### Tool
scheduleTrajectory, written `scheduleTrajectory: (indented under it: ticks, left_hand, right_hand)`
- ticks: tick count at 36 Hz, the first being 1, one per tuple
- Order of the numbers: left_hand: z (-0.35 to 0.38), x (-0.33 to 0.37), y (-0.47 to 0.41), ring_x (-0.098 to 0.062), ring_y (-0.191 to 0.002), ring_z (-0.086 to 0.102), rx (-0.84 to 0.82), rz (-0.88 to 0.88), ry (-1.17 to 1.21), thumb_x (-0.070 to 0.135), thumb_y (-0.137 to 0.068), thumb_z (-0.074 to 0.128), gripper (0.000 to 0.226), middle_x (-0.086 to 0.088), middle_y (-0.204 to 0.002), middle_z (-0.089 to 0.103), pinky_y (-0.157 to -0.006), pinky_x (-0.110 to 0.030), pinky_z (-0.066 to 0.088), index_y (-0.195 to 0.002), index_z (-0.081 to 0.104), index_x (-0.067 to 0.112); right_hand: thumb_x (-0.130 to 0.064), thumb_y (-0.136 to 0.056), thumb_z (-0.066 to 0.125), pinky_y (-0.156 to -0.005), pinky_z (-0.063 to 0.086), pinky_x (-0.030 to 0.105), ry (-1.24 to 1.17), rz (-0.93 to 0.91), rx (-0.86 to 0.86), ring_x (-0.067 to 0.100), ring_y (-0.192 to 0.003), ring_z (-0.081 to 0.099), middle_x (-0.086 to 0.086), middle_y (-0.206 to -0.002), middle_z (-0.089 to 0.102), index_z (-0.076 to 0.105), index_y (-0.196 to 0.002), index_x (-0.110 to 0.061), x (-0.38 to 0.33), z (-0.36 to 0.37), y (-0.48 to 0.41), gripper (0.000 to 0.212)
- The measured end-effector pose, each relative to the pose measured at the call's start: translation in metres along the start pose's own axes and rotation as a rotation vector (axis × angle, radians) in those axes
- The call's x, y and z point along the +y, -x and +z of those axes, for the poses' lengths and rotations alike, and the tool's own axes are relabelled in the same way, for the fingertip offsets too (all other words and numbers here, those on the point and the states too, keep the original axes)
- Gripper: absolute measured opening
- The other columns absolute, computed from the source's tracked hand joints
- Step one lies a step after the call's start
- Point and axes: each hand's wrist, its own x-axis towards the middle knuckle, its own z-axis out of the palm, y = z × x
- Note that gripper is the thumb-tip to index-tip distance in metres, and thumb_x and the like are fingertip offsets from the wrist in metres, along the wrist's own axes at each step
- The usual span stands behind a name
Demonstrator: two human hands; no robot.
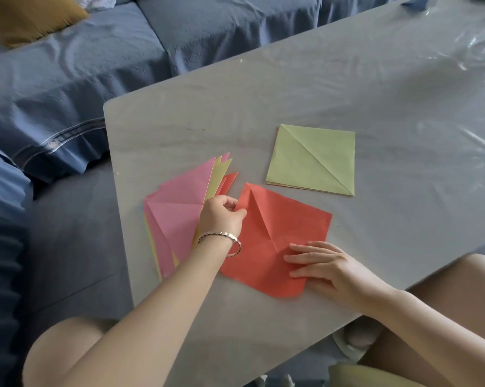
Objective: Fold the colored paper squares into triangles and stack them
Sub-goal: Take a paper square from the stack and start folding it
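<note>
Though creased, paper [287, 219] under right hand [328, 266]

red sheet [280, 227] | pink-topped pile [177, 208] | green-topped stack [311, 160] | grey table [208, 113]

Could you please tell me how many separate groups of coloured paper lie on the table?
3: a pink-topped pile at the left, one red sheet in the middle, and a green-topped stack beyond it. Sheets beneath are mostly hidden.
</note>
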Motion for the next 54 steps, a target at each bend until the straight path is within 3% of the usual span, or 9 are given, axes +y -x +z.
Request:
scheduleTrajectory:
  ticks: [6,10,17,25,29,35,39,49,54]
  left_hand:
    - [0.001,0.001,0.001,-0.015,-0.079,0.055,0.047,-0.032,-0.067,0.007,-0.078,0.064,0.035,0.003,-0.090,0.059,-0.070,-0.022,0.040,-0.111,0.057,0.016]
    - [0.002,0.007,0.004,-0.011,-0.075,0.054,0.049,0.044,-0.076,0.008,-0.079,0.064,0.017,0.004,-0.083,0.060,-0.066,-0.019,0.039,-0.095,0.068,0.012]
    - [-0.013,0.003,0.021,0.004,-0.068,0.057,0.027,0.241,0.056,0.006,-0.080,0.068,0.008,0.014,-0.070,0.060,-0.062,0.000,0.040,-0.082,0.070,0.013]
    - [-0.038,-0.002,0.063,0.012,-0.068,0.060,-0.138,0.295,0.141,0.004,-0.080,0.067,0.032,0.024,-0.066,0.064,-0.064,0.000,0.041,-0.068,0.065,0.034]
    - [-0.042,-0.003,0.078,0.008,-0.066,0.063,-0.231,0.298,0.135,0.001,-0.082,0.063,0.037,0.027,-0.065,0.066,-0.062,-0.003,0.042,-0.067,0.066,0.036]
    - [-0.043,0.000,0.089,0.009,-0.084,0.060,-0.125,0.380,0.089,0.020,-0.087,0.060,0.013,0.025,-0.079,0.066,-0.068,-0.002,0.042,-0.087,0.070,0.028]
    - [-0.044,0.004,0.099,0.011,-0.095,0.057,-0.115,0.458,0.127,0.044,-0.080,0.056,0.032,0.029,-0.096,0.061,-0.078,-0.003,0.042,-0.107,0.066,0.029]
    - [-0.042,0.003,0.109,0.006,-0.086,0.064,0.105,0.506,0.201,0.014,-0.074,0.072,0.037,0.027,-0.091,0.066,-0.075,-0.006,0.047,-0.096,0.063,0.042]
    - [-0.043,0.004,0.108,0.004,-0.089,0.064,0.087,0.503,0.210,0.023,-0.074,0.066,0.027,0.025,-0.092,0.064,-0.074,-0.007,0.049,-0.099,0.064,0.034]
  right_hand:
    - [-0.030,-0.084,0.052,-0.103,0.030,0.024,-0.049,0.020,0.007,0.006,-0.122,0.046,-0.008,-0.119,0.063,0.074,-0.094,-0.023,0.002,0.001,-0.001,0.025]
    - [-0.033,-0.085,0.052,-0.103,0.030,0.022,-0.070,0.053,-0.003,0.005,-0.122,0.046,-0.010,-0.119,0.062,0.074,-0.094,-0.023,0.000,0.000,0.000,0.026]
    - [-0.053,-0.096,0.028,-0.097,0.039,0.020,-0.202,0.167,-0.008,0.002,-0.114,0.054,-0.009,-0.115,0.065,0.069,-0.106,-0.017,-0.016,-0.016,-0.007,0.055]
    - [-0.050,-0.076,0.065,-0.095,0.033,0.005,-0.323,0.388,0.383,-0.007,-0.118,0.043,-0.028,-0.127,0.048,0.070,-0.087,-0.035,-0.045,-0.039,-0.029,0.019]
    - [-0.038,-0.072,0.067,-0.075,0.040,0.003,-0.486,0.529,0.326,-0.011,-0.095,0.056,-0.033,-0.100,0.063,0.069,-0.070,-0.041,-0.060,-0.047,-0.039,0.004]
    - [-0.019,-0.075,0.073,-0.062,0.046,0.009,-0.579,0.633,0.388,-0.002,-0.064,0.063,-0.019,-0.068,0.069,0.069,-0.066,-0.034,-0.072,-0.044,-0.043,0.018]
    - [-0.015,-0.075,0.073,-0.055,0.043,0.007,-0.615,0.696,0.472,-0.006,-0.054,0.059,-0.021,-0.060,0.067,0.067,-0.061,-0.035,-0.083,-0.044,-0.047,0.025]
    - [-0.011,-0.072,0.074,-0.055,0.048,0.013,-0.738,0.734,0.570,0.003,-0.058,0.065,-0.011,-0.065,0.071,0.068,-0.068,-0.023,-0.105,-0.049,-0.053,0.014]
    - [-0.014,-0.075,0.069,-0.047,0.051,0.020,-0.847,0.794,0.576,0.011,-0.056,0.067,-0.007,-0.066,0.072,0.064,-0.082,-0.020,-0.113,-0.052,-0.053,0.011]
